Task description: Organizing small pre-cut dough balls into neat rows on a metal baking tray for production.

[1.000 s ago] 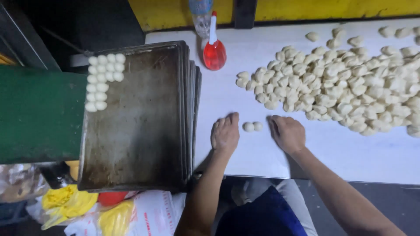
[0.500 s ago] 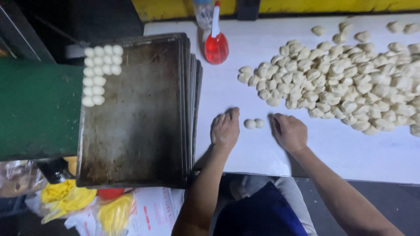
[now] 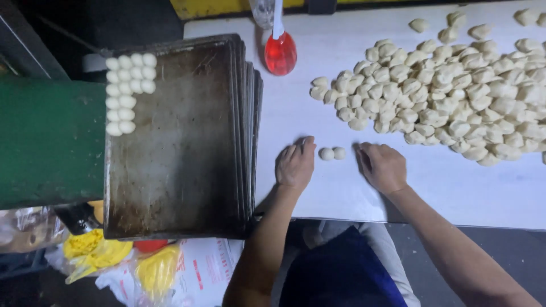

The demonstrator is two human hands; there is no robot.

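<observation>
My left hand (image 3: 296,165) and my right hand (image 3: 384,166) lie palm down on the white table (image 3: 341,199). I cannot see what is under either palm. Two small rolled dough balls (image 3: 332,153) sit between the hands, touching neither. A big heap of rough dough pieces (image 3: 449,96) spreads over the table beyond my right hand. To the left lies a stack of dark metal baking trays (image 3: 182,165). Rows of rolled dough balls (image 3: 128,91) fill the top tray's far left corner.
A red-bulbed bottle (image 3: 280,52) stands at the table's far edge near the trays. A green surface (image 3: 48,142) lies left of the trays. Yellow and white plastic bags (image 3: 114,264) sit on the floor below. My dark blue apron (image 3: 335,273) is under the table edge.
Both hands keep nearly the same place on the table, and the view has shifted slightly. The two dough balls between them have not moved.
</observation>
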